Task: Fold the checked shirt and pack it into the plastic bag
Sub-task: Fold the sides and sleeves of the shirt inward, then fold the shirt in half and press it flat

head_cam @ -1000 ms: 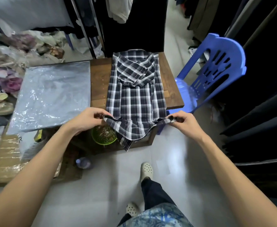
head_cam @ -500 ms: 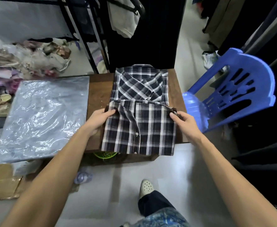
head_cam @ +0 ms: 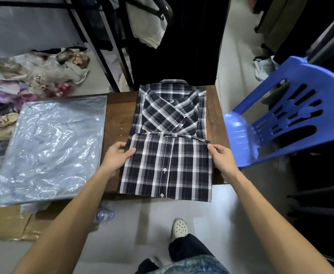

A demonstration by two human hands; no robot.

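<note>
The black-and-white checked shirt lies on a small wooden table, collar at the far end. Its lower part is folded up over the middle, button placket facing up. My left hand pinches the folded flap's top left corner. My right hand holds the flap's top right corner. The clear plastic bag lies flat to the left of the shirt, partly over the table's left side.
A blue plastic chair stands right of the table. A clothes rack with hanging garments is behind it. Bagged clothes pile at the far left. Cardboard and a plastic bottle lie on the floor, near my foot.
Both hands lifted the shirt's hanging hem and folded it up over the middle of the shirt. The flap now lies flat with the hands still at its corners.
</note>
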